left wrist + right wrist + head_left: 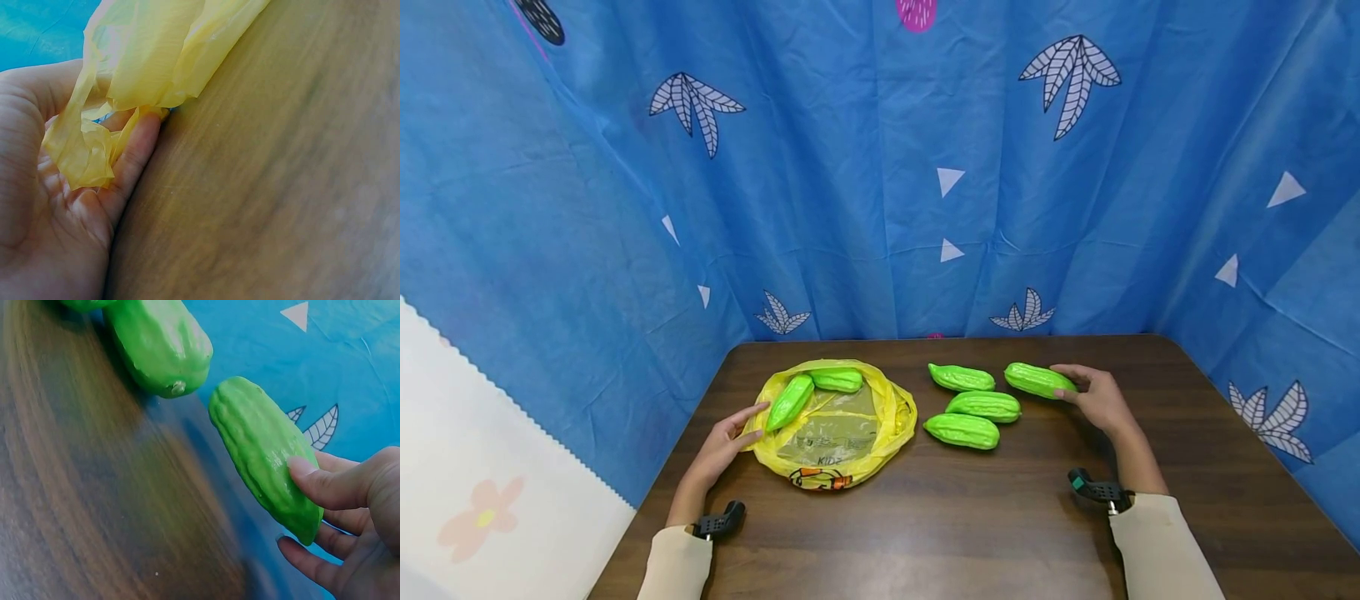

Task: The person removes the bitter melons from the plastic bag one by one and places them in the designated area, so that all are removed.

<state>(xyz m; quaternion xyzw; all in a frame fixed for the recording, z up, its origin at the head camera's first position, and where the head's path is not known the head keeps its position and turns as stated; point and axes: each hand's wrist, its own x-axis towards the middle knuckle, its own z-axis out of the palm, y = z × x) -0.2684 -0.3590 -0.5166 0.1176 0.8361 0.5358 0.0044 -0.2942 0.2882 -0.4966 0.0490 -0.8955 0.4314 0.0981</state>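
Observation:
In the head view my right hand (1093, 396) grips a bright green bitter gourd (1040, 380) by its end, at the right of the table. The right wrist view shows the thumb across that bitter gourd (265, 453) and the fingers behind it. Three more bitter gourds lie to its left: one at the back (961, 377), one in the middle (984, 406), one in front (961, 431). My left hand (718, 450) holds the rim of a yellow plastic bag (898, 408). Two bitter gourds, one slanted (791, 402) and one at the back (837, 380), lie inside the bag's wide mouth.
The dark brown wooden table (947, 533) stretches toward me in front of the bag and gourds. A blue patterned curtain (880, 192) hangs behind the table and along its sides. White cloth (490, 467) with a scalloped edge shows at the lower left.

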